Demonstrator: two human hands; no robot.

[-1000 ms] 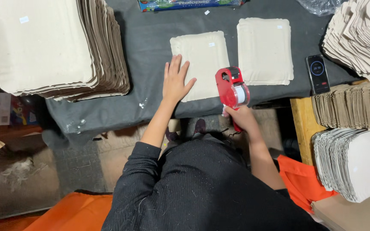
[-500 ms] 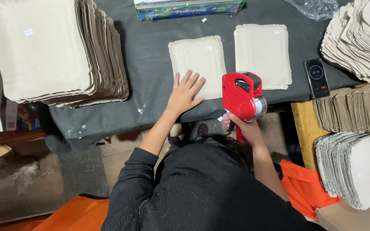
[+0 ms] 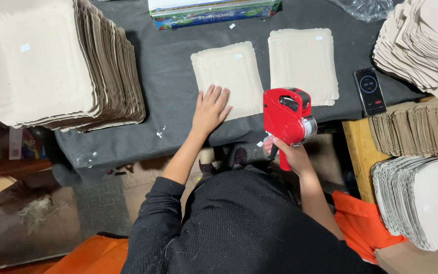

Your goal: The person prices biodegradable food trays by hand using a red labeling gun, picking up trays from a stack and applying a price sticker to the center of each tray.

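While left hand (image 3: 210,107) presses paper sheet (image 3: 228,78), right hand (image 3: 289,152) (beside it) holds label gun (image 3: 286,117).

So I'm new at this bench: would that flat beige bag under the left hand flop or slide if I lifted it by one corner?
The beige bag looks thin and flat, so it would probably droop. The left hand presses it, hinting it slides easily on the dark cloth.

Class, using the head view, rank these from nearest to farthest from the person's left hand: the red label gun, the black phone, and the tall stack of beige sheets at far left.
From the left hand:
1. Red label gun, just right, held in the right hand.
2. Tall stack of beige sheets, far left.
3. Black phone, far right.
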